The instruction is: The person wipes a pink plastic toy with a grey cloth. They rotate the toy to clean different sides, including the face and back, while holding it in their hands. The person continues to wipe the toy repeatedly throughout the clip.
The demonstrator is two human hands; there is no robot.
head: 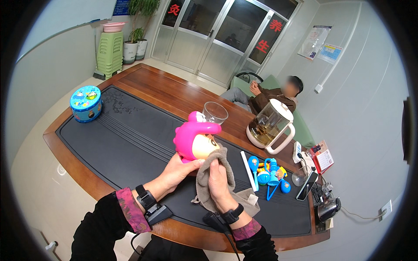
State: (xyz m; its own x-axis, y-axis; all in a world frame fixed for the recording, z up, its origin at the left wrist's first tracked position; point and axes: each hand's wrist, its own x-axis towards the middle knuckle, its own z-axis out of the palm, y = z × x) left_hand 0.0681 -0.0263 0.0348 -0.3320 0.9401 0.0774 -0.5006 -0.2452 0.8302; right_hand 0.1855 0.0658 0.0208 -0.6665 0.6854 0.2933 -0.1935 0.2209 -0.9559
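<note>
My left hand (pixel 174 171) grips the lower part of a glossy pink figure (pixel 192 133) with a pale cartoon face, holding it above the black tray. A grey-brown cloth (pixel 204 182) is bunched in my right hand (pixel 218 181) and pressed against the lower side of the figure's face. The cloth's loose end, with a white tag, hangs toward the tray surface. Folds of cloth hide part of the face. To the right of my right hand lie several blue and yellow plastic toys (pixel 267 173), with a white stick (pixel 249 171) beside them.
A black tea tray (pixel 137 140) covers most of the wooden table (pixel 156 84). On it are a round blue tin (pixel 86 104) and a phone (pixel 307 186). Behind the figure stand a glass bowl (pixel 215 112) and a glass kettle (pixel 271 127). A person (pixel 274 94) sits beyond the table.
</note>
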